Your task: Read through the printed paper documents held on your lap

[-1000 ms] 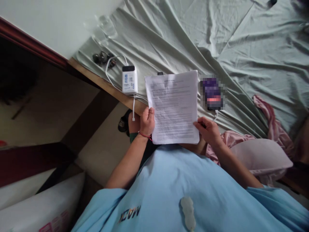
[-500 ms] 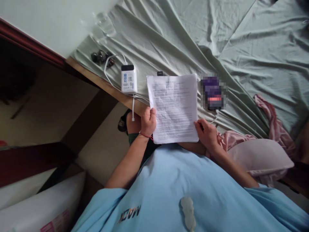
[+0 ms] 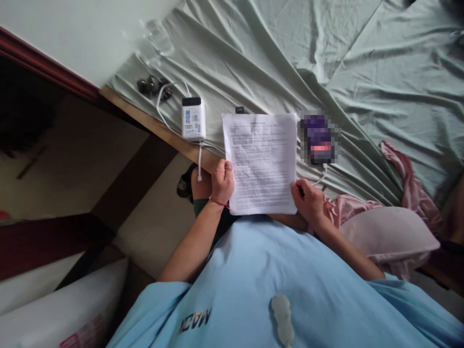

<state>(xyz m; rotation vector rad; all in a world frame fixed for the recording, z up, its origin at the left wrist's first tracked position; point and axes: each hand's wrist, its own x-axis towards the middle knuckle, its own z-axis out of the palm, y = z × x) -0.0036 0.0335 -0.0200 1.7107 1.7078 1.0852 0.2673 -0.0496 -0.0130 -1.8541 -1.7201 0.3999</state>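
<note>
A stack of printed paper sheets is held up in front of my body, its text too small to read. My left hand grips the left edge near the lower corner, thumb on top. My right hand pinches the right edge near the lower corner, fingers curled. Just right of the sheets lies a phone, its screen blurred, with a white cable plugged into it. Left of the sheets sits a white power bank with cables. A small black item peeks out behind the top edge of the paper.
A wrinkled pale green sheet covers the bed, with a wooden edge on the left. Dark round objects and a clear plastic container lie at the far left. A pink pillow is at my right.
Both hands keep hold of the paper. The sheets have straightened very slightly; otherwise nothing has visibly moved.
</note>
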